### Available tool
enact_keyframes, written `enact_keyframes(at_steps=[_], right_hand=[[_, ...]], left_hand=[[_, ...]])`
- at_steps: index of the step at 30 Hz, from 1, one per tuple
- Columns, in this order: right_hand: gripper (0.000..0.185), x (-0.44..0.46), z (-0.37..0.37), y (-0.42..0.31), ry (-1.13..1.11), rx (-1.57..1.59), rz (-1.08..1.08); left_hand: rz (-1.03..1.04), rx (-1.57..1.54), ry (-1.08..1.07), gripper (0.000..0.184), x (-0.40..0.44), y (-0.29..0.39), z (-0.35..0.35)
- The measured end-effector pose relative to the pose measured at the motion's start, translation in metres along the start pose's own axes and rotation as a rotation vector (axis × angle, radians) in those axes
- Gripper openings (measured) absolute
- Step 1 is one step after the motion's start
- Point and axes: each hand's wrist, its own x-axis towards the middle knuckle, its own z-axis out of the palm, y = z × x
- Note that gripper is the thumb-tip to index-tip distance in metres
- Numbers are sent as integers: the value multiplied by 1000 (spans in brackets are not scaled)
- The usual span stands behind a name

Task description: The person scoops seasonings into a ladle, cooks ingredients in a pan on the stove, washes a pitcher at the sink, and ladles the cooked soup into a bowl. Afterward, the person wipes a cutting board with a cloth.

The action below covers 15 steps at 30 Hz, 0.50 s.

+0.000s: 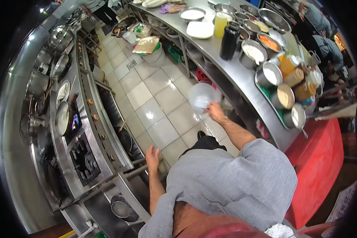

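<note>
Gripping tub [202, 95] with right hand [216, 112], nothing in left hand [152, 158]: keep level, clear of counter [242, 79] right of grip!

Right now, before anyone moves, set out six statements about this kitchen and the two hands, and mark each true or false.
1. The right hand holds a see-through bowl. True.
2. The left hand grips the frying pan. False: that hand is well apart from the pan, which sits on the stove.
3. The black bottle lies on its side. False: it stands upright on the metal counter.
4. Orange food sits in a metal bowl on the counter. True.
5. The person's shirt is bright green. False: it is grey.
6. The floor is tiled. True.
</note>
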Motion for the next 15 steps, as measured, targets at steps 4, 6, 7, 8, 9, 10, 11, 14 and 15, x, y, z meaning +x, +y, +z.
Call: enact_keyframes(at_steps=[4, 6, 7, 8, 9, 10, 11, 14, 15], right_hand=[[16, 40, -29, 64, 144, -80, 233], [19, 60, -5, 119, 198, -99, 289], [22, 72, 28, 158, 288, 31, 496], [25, 82, 45, 178, 378, 163, 702], [25, 87, 36, 171, 374, 162, 699], [40, 90, 25, 158, 391, 252, 884], [56, 92, 17, 148, 418, 340, 1069], [35, 114, 100, 247, 669, -7, 918], [35, 118, 93, 246, 631, 44, 971]], left_hand=[[-269, -100, -156, 39, -17, -95, 29], [-423, -22, -103, 31, -38, -74, 29], [-541, -113, -163, 26, -46, -77, 31], [-656, -205, -223, 23, -53, -87, 33], [-660, -207, -220, 23, -61, -113, 42], [-620, -180, -217, 21, -66, -147, 56], [-580, -155, -212, 21, -65, -165, 63], [-487, -115, -244, 20, -44, -173, 65], [-477, -112, -239, 20, -33, -170, 63]])
